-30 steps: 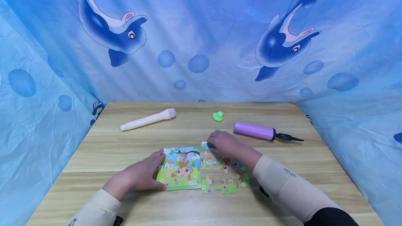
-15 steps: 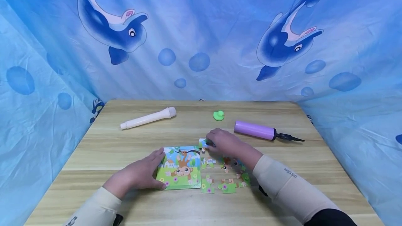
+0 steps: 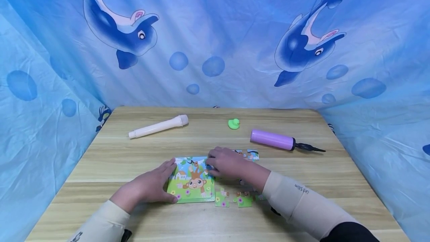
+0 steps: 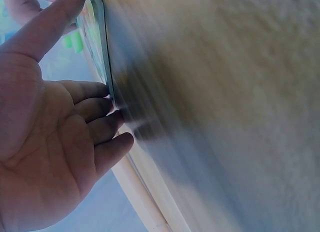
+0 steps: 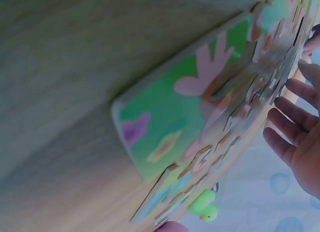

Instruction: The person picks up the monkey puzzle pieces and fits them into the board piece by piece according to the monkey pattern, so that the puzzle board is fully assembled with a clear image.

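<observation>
A picture puzzle board (image 3: pixel 193 196), showing a monkey in a garden, lies flat on the table. My left hand (image 3: pixel 151 185) spans its left side, thumb at the near corner and fingertips at the far one. In the left wrist view those fingers (image 4: pixel 87 89) are only slightly bent against the edge. My right hand (image 3: pixel 226 163) is over the board's far right corner, pinching a small puzzle piece mostly hidden by its fingers. Loose puzzle pieces (image 3: pixel 244 201) lie spread right of the board, partly under my right hand and forearm; a corner piece (image 5: pixel 155 137) shows large in the right wrist view.
A white toy microphone (image 3: pixel 158 128) lies at the back left of the wooden table (image 3: pixel 188 223). Behind the puzzle sits a green toy duck (image 3: pixel 233 124), with a purple balloon pump (image 3: pixel 273 140) to its right. A blue dolphin-print curtain (image 3: pixel 215 29) surrounds the table.
My right hand has taken a piece from the far left of the loose pieces and moved left and nearer, onto the board's right side. Far-row pieces came into view. My left hand has stayed put.
</observation>
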The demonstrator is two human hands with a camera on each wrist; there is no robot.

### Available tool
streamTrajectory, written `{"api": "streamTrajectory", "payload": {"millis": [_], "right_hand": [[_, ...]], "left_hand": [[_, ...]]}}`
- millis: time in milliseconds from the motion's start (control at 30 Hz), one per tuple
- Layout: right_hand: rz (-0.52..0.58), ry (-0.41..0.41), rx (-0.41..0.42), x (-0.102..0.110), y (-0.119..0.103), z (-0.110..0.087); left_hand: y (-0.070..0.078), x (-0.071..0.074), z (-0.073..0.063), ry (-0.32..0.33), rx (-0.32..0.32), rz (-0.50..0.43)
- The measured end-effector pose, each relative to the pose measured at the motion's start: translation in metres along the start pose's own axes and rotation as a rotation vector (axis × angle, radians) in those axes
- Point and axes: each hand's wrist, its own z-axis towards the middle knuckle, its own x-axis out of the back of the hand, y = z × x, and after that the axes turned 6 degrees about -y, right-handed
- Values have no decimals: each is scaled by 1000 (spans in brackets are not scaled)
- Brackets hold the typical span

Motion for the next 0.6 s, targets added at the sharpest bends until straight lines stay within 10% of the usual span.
{"api": "streamTrajectory", "payload": {"millis": [600], "right_hand": [[-36,-57,93,3,-14,9]], "left_hand": [[0,1,0,-17,8,3]]}}
